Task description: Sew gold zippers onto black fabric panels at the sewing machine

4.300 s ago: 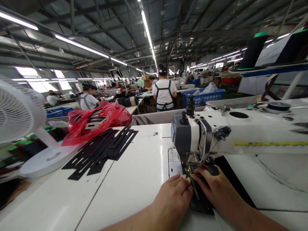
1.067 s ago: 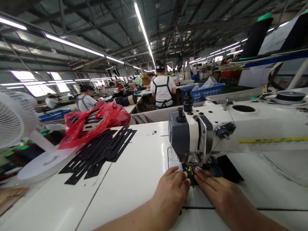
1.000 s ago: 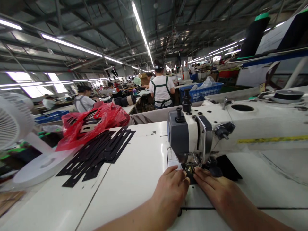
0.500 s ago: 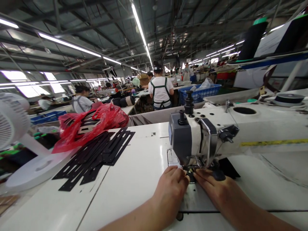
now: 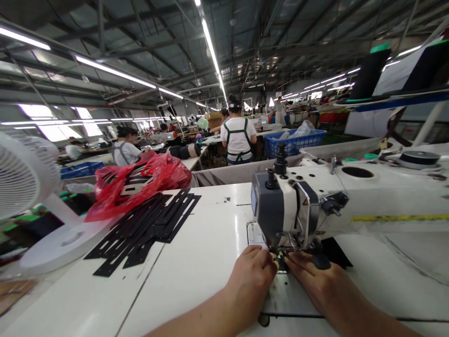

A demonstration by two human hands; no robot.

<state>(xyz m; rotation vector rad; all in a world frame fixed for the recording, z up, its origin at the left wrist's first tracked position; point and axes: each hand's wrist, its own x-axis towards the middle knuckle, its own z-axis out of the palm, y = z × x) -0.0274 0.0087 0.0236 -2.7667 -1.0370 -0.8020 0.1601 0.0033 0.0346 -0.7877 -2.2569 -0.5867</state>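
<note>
A white and grey sewing machine stands on the white table. Just left of its needle area is my left hand, with its fingers curled together; what they pinch is hidden. On the other side of the needle, my right hand lies low with its fingers pressed together, partly behind a dark machine part. A dark piece lies flat behind my right hand. Many flat black strips with slots are piled on the table to the left.
A red plastic bag holds more pieces behind the pile. A white fan stands at the far left. Thread cones rise at the upper right. Beyond the table are a blue basket and a person in a white shirt.
The whole view has shifted slightly, so things appear a little further right and lower. Both hands stay at the needle area in nearly the same pose.
</note>
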